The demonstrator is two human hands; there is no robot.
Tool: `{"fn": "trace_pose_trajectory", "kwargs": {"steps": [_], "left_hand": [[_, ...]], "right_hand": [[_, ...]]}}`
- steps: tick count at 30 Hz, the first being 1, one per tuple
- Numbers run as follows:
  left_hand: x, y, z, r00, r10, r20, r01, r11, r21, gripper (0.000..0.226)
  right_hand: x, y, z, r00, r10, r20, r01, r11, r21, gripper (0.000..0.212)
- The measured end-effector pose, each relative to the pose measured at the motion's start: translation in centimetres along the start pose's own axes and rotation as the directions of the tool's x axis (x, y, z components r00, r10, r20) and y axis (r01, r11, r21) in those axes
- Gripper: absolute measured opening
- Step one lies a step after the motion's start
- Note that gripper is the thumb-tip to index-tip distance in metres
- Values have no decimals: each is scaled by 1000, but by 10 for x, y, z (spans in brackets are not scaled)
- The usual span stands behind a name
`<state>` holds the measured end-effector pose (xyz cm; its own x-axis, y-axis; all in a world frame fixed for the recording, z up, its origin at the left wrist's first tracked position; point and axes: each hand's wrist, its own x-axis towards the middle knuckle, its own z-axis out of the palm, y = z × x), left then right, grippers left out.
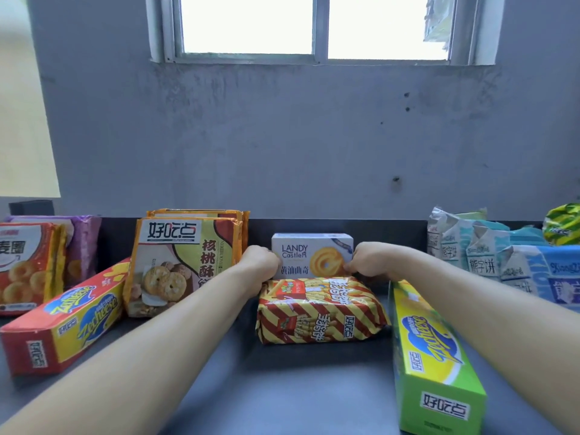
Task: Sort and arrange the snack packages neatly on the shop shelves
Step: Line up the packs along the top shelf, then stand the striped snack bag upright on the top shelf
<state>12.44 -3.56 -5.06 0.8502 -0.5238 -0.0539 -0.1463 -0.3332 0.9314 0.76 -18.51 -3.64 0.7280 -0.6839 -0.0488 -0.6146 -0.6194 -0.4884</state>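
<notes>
The dark shelf point(298, 387) runs out from under both forearms to a raised back lip point(260, 229) just beyond the knuckles. The step in hand looks to be seating the white Landy Castle butter-cookie box point(314, 251) upright against that lip. Below the wrists, on the person's side of the hands, the red-and-yellow striped biscuit-stick bag point(317, 312) lies flat. Its far edge is at the foot of the box, touching or nearly so. The box stands between the two hands. The left hand point(262, 262) has its fingers curled at the box's left end and the right hand point(368, 260) pinches the right end low down, so both are grasping it.

To do this well, I judge, keep the hold even at both ends and turn the printed face squarely forward. Press the back flat to the lip, and let go only once the base sits wholly on the shelf and not on the bag's soft seam.

Outward of the right hand, the long green Zecheese box point(430, 350) lies lengthwise toward the person, its far end close by the right wrist. Outward of the left forearm, the red Zecheese box point(62, 324) lies aslant. The walnut-cookie packs point(185, 262) stand leaning just beside the left hand, and the blue-and-white bags point(489, 259) stand in a row beyond the right hand.

The gaps on either side of the cookie box are narrow, so any sideways slide is likely to nudge a neighbour. The open shelf lies back toward the person, between the forearms, which makes it the safer way to draw the hands out.
</notes>
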Motion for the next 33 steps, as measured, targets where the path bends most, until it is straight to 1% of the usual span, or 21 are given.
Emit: {"fn": "trace_pose_trajectory", "kwargs": {"steps": [1, 3, 5, 8, 10, 13, 15, 16, 18, 20, 22, 23, 25, 27, 29, 31, 32, 33], "left_hand": [[1, 0, 1, 1000, -4, -1, 4, 1000, 5, 25], [1, 0, 1, 1000, -9, -5, 9, 1000, 23, 26], [-1, 0, 1, 1000, -11, -18, 12, 999, 45, 27], [-6, 1, 1, 999, -16, -43, 17, 999, 38, 25], [-13, 3, 0, 999, -10, -47, 12, 999, 35, 23], [-23, 5, -4, 999, 24, -40, -21, 998, 59, 24], [-31, 6, -6, 997, 76, -29, -73, 993, 90, 19], [-35, 6, -8, 993, 112, -28, -108, 987, 121, 17], [-41, 3, -11, 983, 178, -35, -167, 963, 212, 27], [-49, 0, -15, 980, 190, -61, -162, 936, 313, 27], [-56, -4, -19, 987, 146, -64, -112, 921, 372, 18], [-60, -5, -20, 994, 103, -45, -79, 924, 375, 17], [-66, -7, -21, 999, 30, 16, -33, 945, 324, 21], [-71, -8, -21, 997, 14, 79, -34, 968, 249, 31], [-74, -8, -24, 994, -2, 111, -21, 978, 207, 42], [-76, -9, -30, 990, -47, 134, 17, 977, 214, 41], [-79, -10, -33, 987, -70, 144, 30, 964, 264, 42], [-80, -11, -35, 986, -85, 143, 30, 936, 351, 48]], "right_hand": [[0, 0, 1, 1000, -14, -11, 14, 999, -41, 22], [-1, -1, 2, 999, -28, -32, 26, 997, -68, 20], [-2, -1, 2, 998, -38, -40, 35, 997, -64, 19], [-5, -4, 1, 999, -21, -47, 21, 1000, 1, 19], [-10, -6, -1, 998, -9, -61, 9, 1000, -10, 19], [-21, -10, -5, 988, -48, -147, 28, 991, -134, 16], [-29, -11, -7, 978, -85, -190, 46, 979, -199, 14], [-33, -12, -8, 977, -93, -191, 50, 975, -219, 14], [-41, -14, -8, 980, -105, -170, 57, 963, -264, 15], [-50, -18, -6, 984, -121, -129, 72, 942, -328, 17], [-58, -22, -4, 990, -117, -75, 77, 911, -406, 26], [-61, -25, -2, 992, -109, -57, 74, 898, -434, 31], [-64, -27, 1, 994, -98, -39, 70, 886, -458, 35], [-70, -28, 4, 995, -102, -19, 81, 877, -474, 36], [-73, -31, 4, 994, -106, 26, 105, 868, -486, 35], [-73, -32, 2, 994, -107, 21, 106, 907, -408, 26], [-73, -32, 1, 993, -117, 18, 116, 931, -346, 24], [-72, -32, 0, 991, -130, 30, 133, 942, -309, 27]]}}
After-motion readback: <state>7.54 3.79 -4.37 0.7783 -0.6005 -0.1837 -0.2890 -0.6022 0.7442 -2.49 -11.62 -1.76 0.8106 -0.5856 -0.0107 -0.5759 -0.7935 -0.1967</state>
